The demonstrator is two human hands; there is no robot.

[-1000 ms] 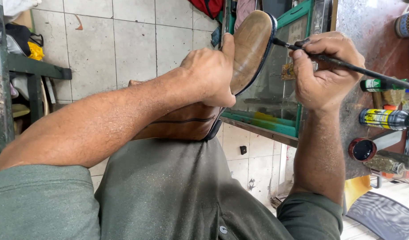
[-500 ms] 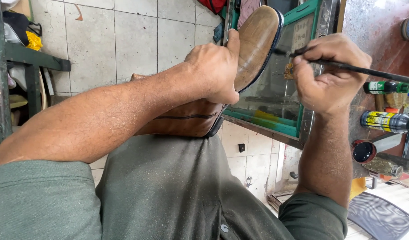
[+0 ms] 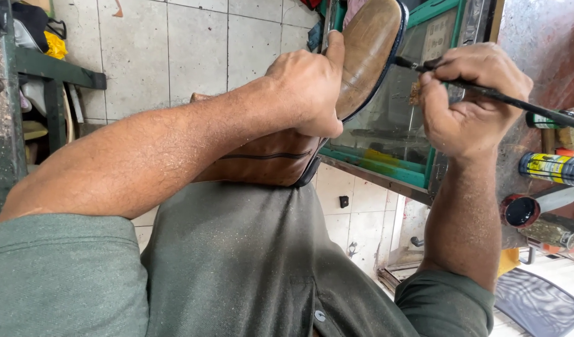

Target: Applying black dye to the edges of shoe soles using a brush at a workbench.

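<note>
Brown leather shoe (image 3: 280,156), sole up, resting on person's lap against green shirt (image 3: 237,268). Left hand (image 3: 308,90) grips shoe at mid-sole, thumb along sole edge. Right hand (image 3: 471,103), just right of shoe toe, holds thin black brush (image 3: 486,92) w/ tip touching dark sole rim. Green-framed glass cabinet (image 3: 424,137) behind shoe. Open tin of black polish (image 3: 519,211) and yellow-black spray can (image 3: 552,168) well right of shoe, near wrist. Tiled floor (image 3: 174,56) left of shoe.

Left hand (image 3: 308,87) at upper centre, fingers curled in a grip, forearm crossing from lower left — right hand (image 3: 471,103) at upper right, fingers pinched, forearm upright.
</note>
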